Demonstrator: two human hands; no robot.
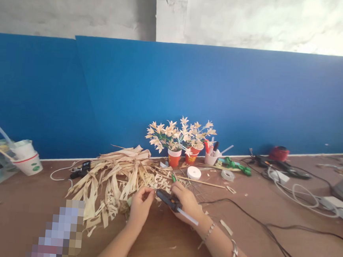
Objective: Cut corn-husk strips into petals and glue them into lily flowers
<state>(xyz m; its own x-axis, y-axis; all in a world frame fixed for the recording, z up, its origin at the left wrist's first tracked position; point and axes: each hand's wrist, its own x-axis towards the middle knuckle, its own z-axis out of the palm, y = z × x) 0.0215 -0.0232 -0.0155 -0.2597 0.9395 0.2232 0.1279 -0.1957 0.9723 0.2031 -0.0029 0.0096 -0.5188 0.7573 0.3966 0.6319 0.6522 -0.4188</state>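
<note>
My right hand (pixel 187 203) is wrapped round a black hot glue gun (pixel 166 198), and a translucent glue stick (pixel 188 216) pokes out of its back end. The gun's nozzle points left, close to the fingertips of my left hand (pixel 140 207). That hand is closed in a pinch; whatever is between its fingertips is too small to make out. Just beyond and left of my hands spreads a pile of dried corn husks (pixel 129 167), some cut into strips.
Behind are husk flowers in red paper cups (pixel 174 159), a white tape roll (pixel 193 172), a clear tape roll (pixel 227 175) and a thin stick (pixel 203 182). Black cable (pixel 259 220) loops at right. White cup (pixel 30 165) stands left; a blue partition (pixel 175 85) closes the back.
</note>
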